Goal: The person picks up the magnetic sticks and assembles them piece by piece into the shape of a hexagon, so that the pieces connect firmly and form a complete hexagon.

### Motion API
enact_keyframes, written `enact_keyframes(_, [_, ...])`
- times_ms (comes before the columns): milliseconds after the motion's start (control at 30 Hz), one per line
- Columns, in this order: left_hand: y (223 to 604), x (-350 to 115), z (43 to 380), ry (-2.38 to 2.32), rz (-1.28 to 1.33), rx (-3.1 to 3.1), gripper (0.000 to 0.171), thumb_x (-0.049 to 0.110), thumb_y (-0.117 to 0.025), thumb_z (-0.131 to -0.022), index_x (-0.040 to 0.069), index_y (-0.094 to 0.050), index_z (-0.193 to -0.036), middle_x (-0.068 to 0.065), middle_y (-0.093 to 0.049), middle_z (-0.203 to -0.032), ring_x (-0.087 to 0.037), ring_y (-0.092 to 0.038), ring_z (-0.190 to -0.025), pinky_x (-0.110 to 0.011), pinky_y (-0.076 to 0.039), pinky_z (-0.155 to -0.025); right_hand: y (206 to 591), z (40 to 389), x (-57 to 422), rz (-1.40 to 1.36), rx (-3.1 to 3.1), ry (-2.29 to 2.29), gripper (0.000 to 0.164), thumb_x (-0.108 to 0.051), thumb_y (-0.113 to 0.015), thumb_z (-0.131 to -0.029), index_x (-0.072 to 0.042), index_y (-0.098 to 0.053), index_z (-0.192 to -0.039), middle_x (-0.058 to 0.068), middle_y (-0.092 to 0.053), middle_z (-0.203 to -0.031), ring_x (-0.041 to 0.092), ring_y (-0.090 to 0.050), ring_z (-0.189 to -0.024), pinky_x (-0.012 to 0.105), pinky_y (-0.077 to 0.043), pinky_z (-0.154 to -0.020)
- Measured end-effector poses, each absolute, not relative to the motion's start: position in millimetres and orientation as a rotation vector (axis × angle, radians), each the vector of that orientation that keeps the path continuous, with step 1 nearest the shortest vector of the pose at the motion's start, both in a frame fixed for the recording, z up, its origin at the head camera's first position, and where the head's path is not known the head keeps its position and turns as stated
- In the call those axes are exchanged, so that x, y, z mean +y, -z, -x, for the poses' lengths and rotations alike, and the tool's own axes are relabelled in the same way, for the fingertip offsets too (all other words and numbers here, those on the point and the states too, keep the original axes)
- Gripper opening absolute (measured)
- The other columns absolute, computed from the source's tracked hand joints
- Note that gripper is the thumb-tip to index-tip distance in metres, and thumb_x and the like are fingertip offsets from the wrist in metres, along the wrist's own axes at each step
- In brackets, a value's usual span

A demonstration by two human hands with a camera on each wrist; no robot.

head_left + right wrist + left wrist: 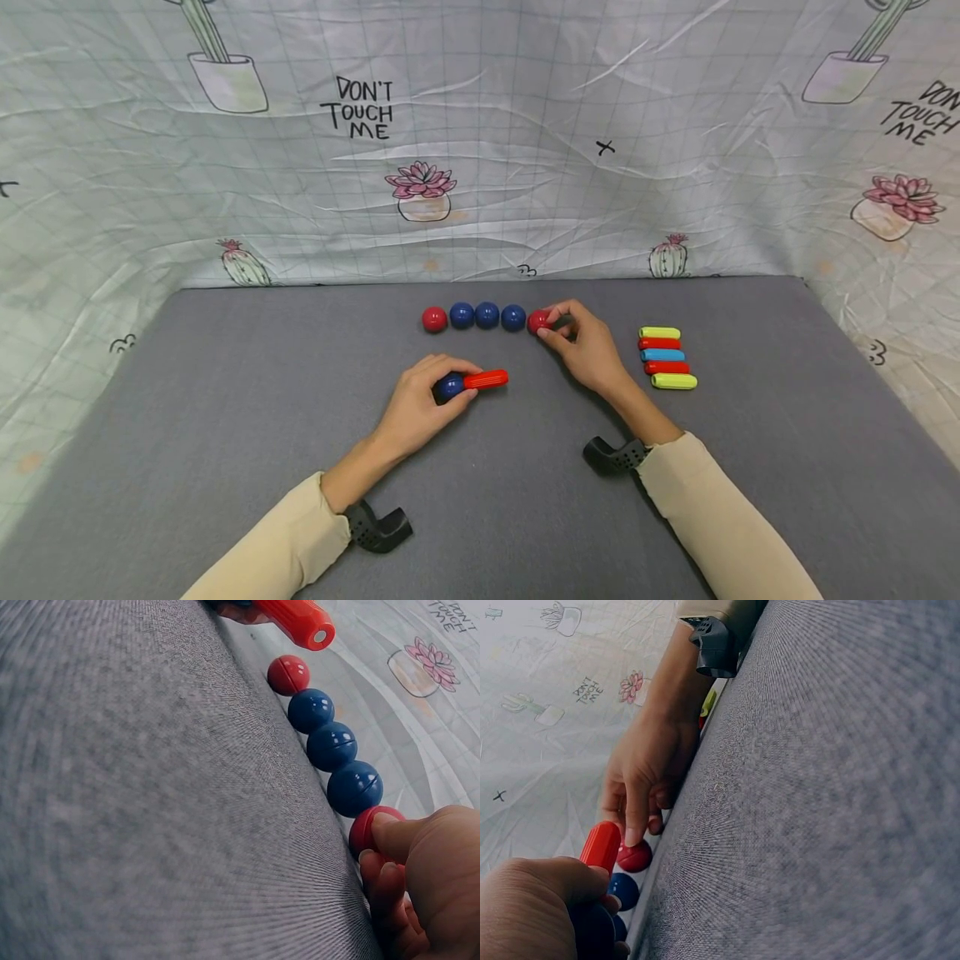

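Blue ball (pixel 450 387) with a red stick (pixel 486 380) on its right side, both in the left hand (pixel 416 404): thumb and fingers are curled round the ball, fingertips closing in where the two meet, so yeah, that's a proper grasp. The stick's free end pokes out past those fingertips, toward the right hand (pixel 588 350). Just beyond the left hand, farther out, a line starts with the left-end red ball (pixel 434 319), then three blue balls (pixel 487 315), then the right-end red ball (pixel 537 321). That last one is pinched between the right hand's thumb and fingers, just beside its blue neighbour. Near the right hand, on its right, five short sticks (pixel 662 355) lie side by side: yellow, red, blue, red, yellow going nearer.

Room-wise, gray tabletop (pixel 495 500) stretches wide left of the left hand and between the sleeves (pixel 266 537). Its far edge runs a little past both hands, printed sheet (pixel 525 183) behind. Right edge slants by, well apart from the right hand.
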State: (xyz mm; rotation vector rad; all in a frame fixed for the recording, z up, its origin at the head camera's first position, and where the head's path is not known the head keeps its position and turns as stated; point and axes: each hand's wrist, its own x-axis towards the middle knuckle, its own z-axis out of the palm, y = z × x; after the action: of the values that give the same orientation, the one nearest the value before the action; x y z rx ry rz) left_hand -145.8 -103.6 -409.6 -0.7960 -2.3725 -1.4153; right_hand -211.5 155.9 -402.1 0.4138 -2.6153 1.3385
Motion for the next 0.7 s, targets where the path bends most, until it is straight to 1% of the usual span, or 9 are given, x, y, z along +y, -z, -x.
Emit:
enact_keyframes(200, [410.1, -103.4, 146.3, 1.408, 0.796, -2.366, 0.024, 0.009, -0.076, -0.081, 0.014, -0.07, -0.103, 0.005, -0.068, -0.1, -0.015, -0.059, -0.097, -0.044, -0.034, -0.105, 402.7, 211.3, 155.8, -0.389, -2.611, -1.332, 0.021, -0.015, -0.069, -0.089, -0.009, -0.054, -0.101, 0.009, -0.063, -0.097, 0.019, -0.056, -0.071, 0.029, -0.039, -0.057])
enact_keyframes(333, [410.5, -103.7, 146.8, 1.4, 0.791, -2.364, 0.024, 0.009, -0.076, -0.081, 0.015, -0.07, -0.103, 0.005, -0.068, -0.1, -0.015, -0.059, -0.097, -0.044, -0.035, -0.104, 403.3, 210.9, 155.4, -0.371, -2.614, -1.33, 0.022, -0.016, -0.069, -0.09, -0.009, -0.054, -0.103, 0.009, -0.061, -0.086, 0.019, -0.057, -0.071, 0.03, -0.039, -0.058])
enact_keyframes(433, [410.8, -103.9, 147.0, 1.394, 0.785, -2.36, 0.024, 0.009, -0.076, -0.081, 0.015, -0.07, -0.103, 0.004, -0.068, -0.1, -0.015, -0.059, -0.098, -0.044, -0.036, -0.103, 402.9, 210.9, 155.0, -0.361, -2.612, -1.349, 0.023, -0.016, -0.068, -0.091, -0.008, -0.053, -0.107, 0.009, -0.061, -0.084, 0.019, -0.058, -0.071, 0.031, -0.04, -0.058])
enact_keyframes(533, [410.9, -104.3, 146.7, 1.393, 0.771, -2.362, 0.024, 0.008, -0.076, -0.081, 0.015, -0.07, -0.103, 0.005, -0.067, -0.099, -0.013, -0.059, -0.094, -0.04, -0.043, -0.095, 401.6, 210.7, 154.6, -0.361, -2.592, -1.413, 0.025, -0.016, -0.067, -0.092, -0.008, -0.052, -0.11, 0.01, -0.063, -0.081, 0.017, -0.057, -0.067, 0.029, -0.04, -0.056])
enact_keyframes(567, [410.6, -104.2, 146.4, 1.393, 0.767, -2.362, 0.024, 0.009, -0.077, -0.081, 0.015, -0.07, -0.104, 0.006, -0.067, -0.098, -0.013, -0.058, -0.093, -0.038, -0.045, -0.091, 396.1, 207.8, 153.1, -0.357, -2.586, -1.451, 0.025, -0.014, -0.066, -0.092, -0.006, -0.051, -0.111, 0.012, -0.063, -0.081, 0.019, -0.057, -0.066, 0.028, -0.04, -0.055])
enact_keyframes(667, [409.9, -103.6, 145.6, 1.397, 0.755, -2.366, 0.025, 0.009, -0.077, -0.081, 0.016, -0.07, -0.104, 0.007, -0.066, -0.097, -0.011, -0.057, -0.089, -0.035, -0.047, -0.081, 393.7, 206.7, 152.9, -0.351, -2.541, -1.58, 0.028, -0.013, -0.064, -0.093, -0.004, -0.049, -0.115, 0.013, -0.063, -0.093, 0.022, -0.058, -0.067, 0.025, -0.043, -0.053])
enact_keyframes(700, [409.7, -103.3, 145.5, 1.398, 0.753, -2.366, 0.025, 0.009, -0.076, -0.081, 0.016, -0.07, -0.104, 0.007, -0.066, -0.097, -0.011, -0.057, -0.089, -0.034, -0.047, -0.08, 392.6, 206.2, 152.8, -0.345, -2.527, -1.619, 0.029, -0.012, -0.063, -0.094, -0.004, -0.048, -0.116, 0.013, -0.062, -0.099, 0.024, -0.058, -0.067, 0.025, -0.044, -0.053])
